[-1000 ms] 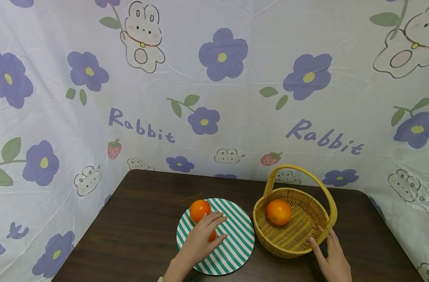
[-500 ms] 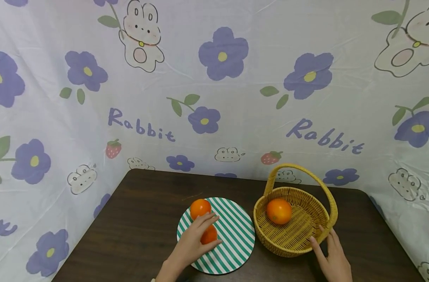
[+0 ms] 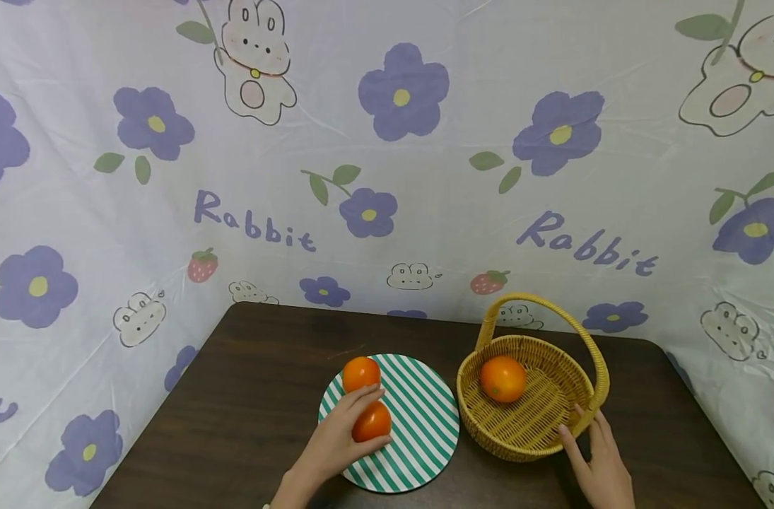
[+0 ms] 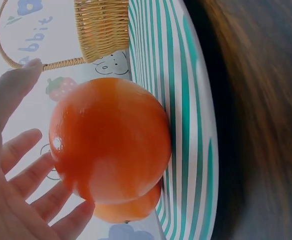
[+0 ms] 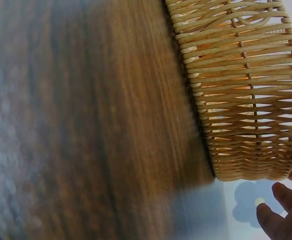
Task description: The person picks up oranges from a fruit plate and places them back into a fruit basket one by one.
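Observation:
In the head view my left hand (image 3: 338,431) reaches over a round plate (image 3: 418,417) with green and white stripes. Its fingers and thumb spread either side of a glossy, smooth orange-red fruit (image 3: 372,422). From the left wrist, the thumb stands away from this fruit (image 4: 110,140) while the fingertips lie close along its side. A second orange fruit (image 3: 361,375) sits just behind it on the plate. My right hand (image 3: 599,463) holds the rim of a yellow wicker basket (image 3: 520,449) near the handle's base, thumb over the edge. One orange fruit (image 3: 503,379) lies inside the basket.
The plate and basket stand side by side on a dark wooden table (image 3: 253,382). The basket's tall arched handle (image 3: 571,322) rises above its rim. A white cloth (image 3: 456,191) printed with flowers and rabbits hangs behind and at the sides.
My left hand has drawn back toward the left and lower, uncovering more of the nearer fruit, which now shows between thumb and fingers. The right hand and basket keep their place.

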`<control>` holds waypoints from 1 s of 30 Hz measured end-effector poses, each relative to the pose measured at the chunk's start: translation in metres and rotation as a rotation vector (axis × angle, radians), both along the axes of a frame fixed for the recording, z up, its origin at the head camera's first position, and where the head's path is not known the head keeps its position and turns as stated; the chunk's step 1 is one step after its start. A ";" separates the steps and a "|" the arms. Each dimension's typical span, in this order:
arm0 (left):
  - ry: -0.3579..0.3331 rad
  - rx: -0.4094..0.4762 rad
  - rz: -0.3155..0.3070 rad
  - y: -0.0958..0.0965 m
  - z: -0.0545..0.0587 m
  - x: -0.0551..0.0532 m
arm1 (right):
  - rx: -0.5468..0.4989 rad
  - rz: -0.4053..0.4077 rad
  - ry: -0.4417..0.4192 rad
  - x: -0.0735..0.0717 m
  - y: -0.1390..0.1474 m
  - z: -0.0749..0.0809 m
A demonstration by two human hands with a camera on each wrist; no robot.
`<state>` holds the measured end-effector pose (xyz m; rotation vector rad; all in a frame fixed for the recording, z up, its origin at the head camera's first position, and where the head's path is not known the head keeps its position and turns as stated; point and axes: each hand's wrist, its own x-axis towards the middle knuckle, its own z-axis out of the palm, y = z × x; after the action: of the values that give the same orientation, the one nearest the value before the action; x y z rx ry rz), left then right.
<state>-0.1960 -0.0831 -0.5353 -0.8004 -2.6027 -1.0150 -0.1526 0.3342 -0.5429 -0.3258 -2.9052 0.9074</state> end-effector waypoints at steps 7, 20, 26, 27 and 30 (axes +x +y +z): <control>0.001 -0.004 0.013 -0.005 -0.005 0.001 | -0.001 0.007 0.005 0.001 0.000 -0.001; -0.076 -0.002 -0.006 -0.012 -0.015 0.000 | -0.006 0.013 0.025 0.001 0.001 -0.004; -0.083 0.026 -0.006 -0.012 -0.018 -0.001 | -0.013 0.008 0.015 0.000 0.001 -0.004; -0.079 0.029 -0.004 -0.012 -0.018 -0.001 | -0.014 0.007 0.012 0.000 0.001 -0.004; -0.062 0.035 0.003 -0.011 -0.017 -0.001 | -0.013 0.005 0.020 0.000 0.001 -0.003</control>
<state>-0.1973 -0.0945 -0.5522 -0.7688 -2.6287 -1.0991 -0.1531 0.3353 -0.5461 -0.3092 -2.8848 0.9252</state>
